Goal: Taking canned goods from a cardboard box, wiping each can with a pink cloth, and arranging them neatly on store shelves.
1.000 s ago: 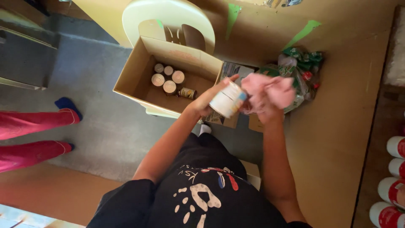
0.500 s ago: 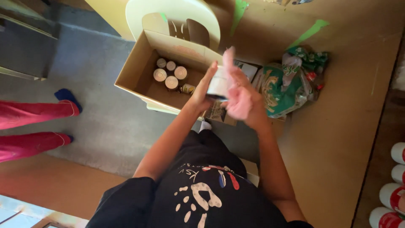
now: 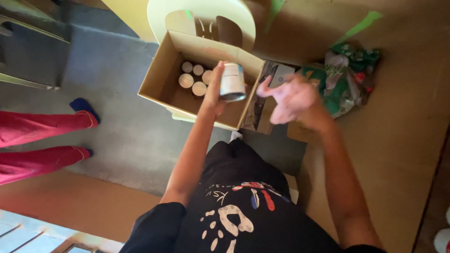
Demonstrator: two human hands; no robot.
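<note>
My left hand (image 3: 213, 89) grips a small white can (image 3: 232, 82) and holds it over the near right corner of an open cardboard box (image 3: 161, 82). Several cans with pale lids (image 3: 193, 78) stand inside the box at its far end. My right hand (image 3: 293, 96) is closed on a pink cloth (image 3: 286, 105) just right of the can, a short gap between them. The box rests on a pale green plastic chair (image 3: 206, 11).
A green plastic bag (image 3: 344, 77) of crumpled wrappers lies on the brown table (image 3: 398, 154) to the right. A dark flat packet (image 3: 269, 77) sits beside the box. Another person's red trouser legs (image 3: 42, 140) stretch across the grey floor at left.
The cloth was rubbing the can; now my right hand with the cloth has pulled away to the right, and my left hand has carried the can over the box.
</note>
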